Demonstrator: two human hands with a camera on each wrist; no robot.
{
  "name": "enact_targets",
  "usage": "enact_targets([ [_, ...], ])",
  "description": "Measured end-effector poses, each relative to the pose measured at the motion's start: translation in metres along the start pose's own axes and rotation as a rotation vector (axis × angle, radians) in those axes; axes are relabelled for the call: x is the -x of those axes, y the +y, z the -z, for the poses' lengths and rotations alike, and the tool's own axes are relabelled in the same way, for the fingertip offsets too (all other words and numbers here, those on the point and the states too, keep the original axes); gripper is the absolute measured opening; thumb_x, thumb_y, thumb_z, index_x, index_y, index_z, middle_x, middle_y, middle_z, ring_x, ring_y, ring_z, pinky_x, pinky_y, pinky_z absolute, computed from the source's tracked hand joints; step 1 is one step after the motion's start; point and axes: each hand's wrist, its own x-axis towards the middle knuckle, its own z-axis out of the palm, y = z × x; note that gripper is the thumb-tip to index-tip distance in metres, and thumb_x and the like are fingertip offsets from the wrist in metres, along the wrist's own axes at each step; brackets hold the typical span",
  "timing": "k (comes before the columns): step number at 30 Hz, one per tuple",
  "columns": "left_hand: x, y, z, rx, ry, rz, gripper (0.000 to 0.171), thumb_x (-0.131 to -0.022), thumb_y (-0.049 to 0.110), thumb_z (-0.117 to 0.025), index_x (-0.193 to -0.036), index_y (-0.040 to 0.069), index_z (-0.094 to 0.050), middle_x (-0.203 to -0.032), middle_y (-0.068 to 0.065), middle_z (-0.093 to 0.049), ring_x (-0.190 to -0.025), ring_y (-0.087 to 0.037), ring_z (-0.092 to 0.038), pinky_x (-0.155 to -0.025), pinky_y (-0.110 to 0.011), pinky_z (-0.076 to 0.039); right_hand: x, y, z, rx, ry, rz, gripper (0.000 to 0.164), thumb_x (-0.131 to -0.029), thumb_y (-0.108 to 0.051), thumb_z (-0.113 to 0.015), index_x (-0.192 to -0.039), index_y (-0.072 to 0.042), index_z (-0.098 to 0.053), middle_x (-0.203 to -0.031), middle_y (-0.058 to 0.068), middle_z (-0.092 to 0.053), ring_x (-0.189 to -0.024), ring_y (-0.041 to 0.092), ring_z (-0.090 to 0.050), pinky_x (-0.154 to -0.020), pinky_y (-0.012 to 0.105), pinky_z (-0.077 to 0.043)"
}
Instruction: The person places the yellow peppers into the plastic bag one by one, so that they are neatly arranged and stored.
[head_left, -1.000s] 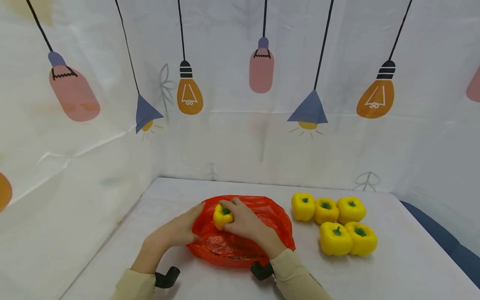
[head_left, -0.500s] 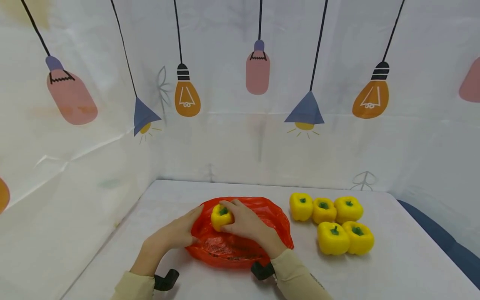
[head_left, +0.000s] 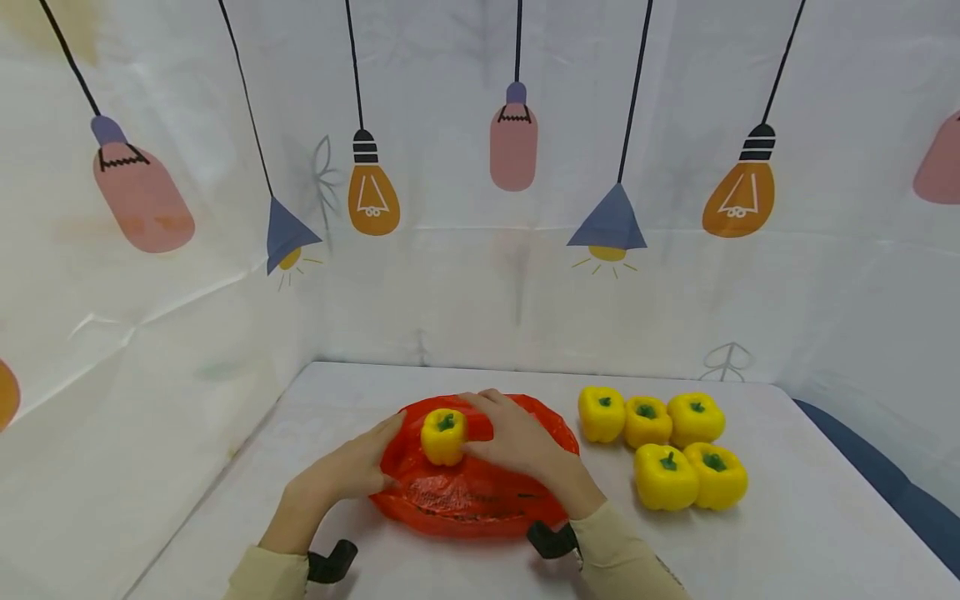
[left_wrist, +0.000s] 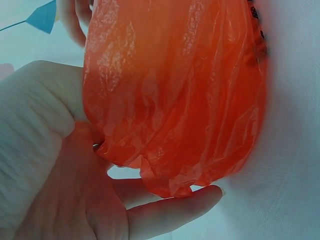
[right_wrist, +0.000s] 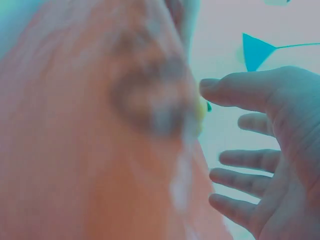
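A small yellow bell pepper (head_left: 443, 437) with a green stem sits on the red plastic bag (head_left: 472, 496), over its left half. My left hand (head_left: 348, 467) holds the bag's left edge; in the left wrist view the thumb goes behind the red film and the fingers (left_wrist: 172, 212) lie along the crumpled rim. My right hand (head_left: 517, 437) hovers over the bag just right of the pepper. Its fingers (right_wrist: 245, 180) are spread and hold nothing in the right wrist view, where only a sliver of the pepper shows past the blurred bag.
Several yellow bell peppers (head_left: 666, 477) stand in two rows on the white table (head_left: 817, 500), right of the bag. A white sheet (head_left: 450, 292) printed with lamps hangs behind and at the left. Dark blue fabric (head_left: 862, 450) lies past the table's right edge.
My right hand has let go of the pepper, spread its fingers and drawn back to the right. The pepper stays on the bag, and my left hand keeps its place.
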Motion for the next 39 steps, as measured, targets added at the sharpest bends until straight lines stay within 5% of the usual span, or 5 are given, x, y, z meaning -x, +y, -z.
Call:
enact_targets([
  [19, -0.002, 0.002, -0.001, 0.001, -0.005, 0.011, 0.091, -0.081, 0.006, -0.075, -0.158, 0.008, -0.026, -0.164, -0.010, -0.029, -0.148, -0.034, -0.033, -0.118, -0.059, -0.031, 0.035, 0.025, 0.043, 0.032, 0.036, -0.061, 0.069, -0.086, -0.037, -0.075, -0.148, -0.032, -0.045, -0.147, -0.001, -0.048, -0.129, 0.025, -0.053, -0.101, 0.055, -0.051],
  [32, -0.002, -0.001, -0.002, 0.003, -0.009, 0.011, 0.092, -0.081, 0.007, -0.075, -0.158, 0.009, -0.025, -0.164, -0.010, -0.029, -0.149, -0.034, -0.033, -0.118, -0.058, -0.031, 0.065, 0.042, 0.078, 0.078, -0.019, -0.127, 0.069, -0.084, -0.036, -0.076, -0.147, -0.027, -0.048, -0.148, 0.002, -0.049, -0.129, 0.028, -0.053, -0.099, 0.055, -0.052],
  [39, -0.001, 0.000, -0.002, 0.004, -0.011, -0.001, 0.092, -0.080, 0.007, -0.077, -0.157, 0.008, -0.026, -0.163, -0.010, -0.031, -0.147, -0.034, -0.036, -0.116, -0.059, -0.035, 0.087, 0.054, 0.092, 0.092, -0.055, -0.192, 0.067, -0.083, -0.031, -0.077, -0.144, -0.033, -0.051, -0.152, 0.002, -0.047, -0.139, 0.030, -0.045, -0.105, 0.058, -0.047],
])
